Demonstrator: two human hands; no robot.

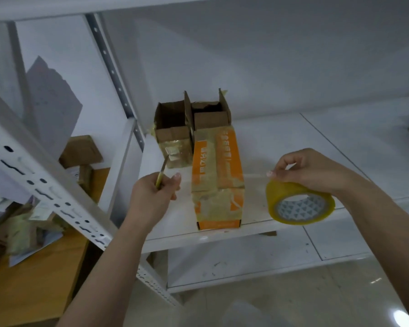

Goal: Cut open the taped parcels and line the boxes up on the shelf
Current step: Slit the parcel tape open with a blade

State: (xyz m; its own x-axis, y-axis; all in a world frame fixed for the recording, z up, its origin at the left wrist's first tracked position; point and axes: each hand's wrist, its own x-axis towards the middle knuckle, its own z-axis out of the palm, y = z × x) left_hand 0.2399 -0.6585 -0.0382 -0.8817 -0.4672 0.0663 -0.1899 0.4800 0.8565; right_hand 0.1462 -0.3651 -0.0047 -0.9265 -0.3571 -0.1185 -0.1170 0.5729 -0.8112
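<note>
While the orange parcel (217, 175) lies lengthwise from the shelf's (293, 138) front edge toward its back, the left hand (155, 197) gripping a cutter (162, 172) (blade forward) sits nearer; right hand (309, 171) pinches tape roll (300, 204).

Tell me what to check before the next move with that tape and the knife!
1. Knife held firmly: ok, the left hand grips its handle, blade pointing up and away from the fingers.
2. Tape roll under control: ok, the right hand holds it.
3. Tape strip stretched: ok, it runs from the roll across the orange box toward the left hand.
4. Orange box steady on the shelf: ok, it lies flat, near end at the front edge.
5. Open boxes lined up behind: ok, side by side, flaps up.
6. Blade sharpness: cannot tell.
</note>
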